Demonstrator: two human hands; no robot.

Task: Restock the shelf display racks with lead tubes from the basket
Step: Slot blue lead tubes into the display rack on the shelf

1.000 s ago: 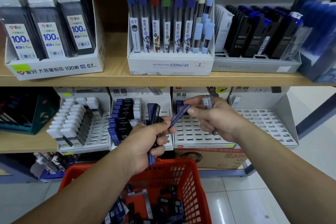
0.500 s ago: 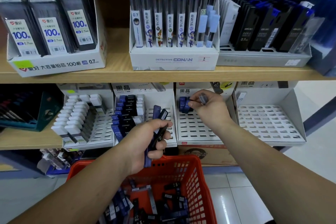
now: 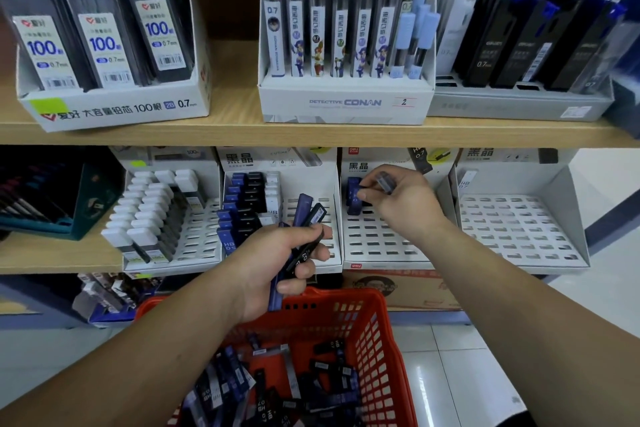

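Note:
My left hand (image 3: 277,267) grips a small bundle of blue and black lead tubes (image 3: 304,218) upright above the red basket (image 3: 377,329). The basket holds several loose blue and black tubes (image 3: 277,388). My right hand (image 3: 398,208) is at the back left corner of a white slotted display rack (image 3: 384,243) on the lower shelf. Its fingertips press a blue tube (image 3: 353,198) that stands in the rack, and it also holds a grey-capped tube (image 3: 385,181) between thumb and fingers.
Left of that rack stand a rack with blue, black and white tubes (image 3: 249,204) and one of white-capped tubes (image 3: 152,218). An unfilled slotted rack (image 3: 519,229) is at the right. The upper shelf (image 3: 311,135) carries boxed lead refills.
My right hand carried a blue tube from beside my left hand up to the rack's back left corner and set it upright there. My left hand stayed over the basket.

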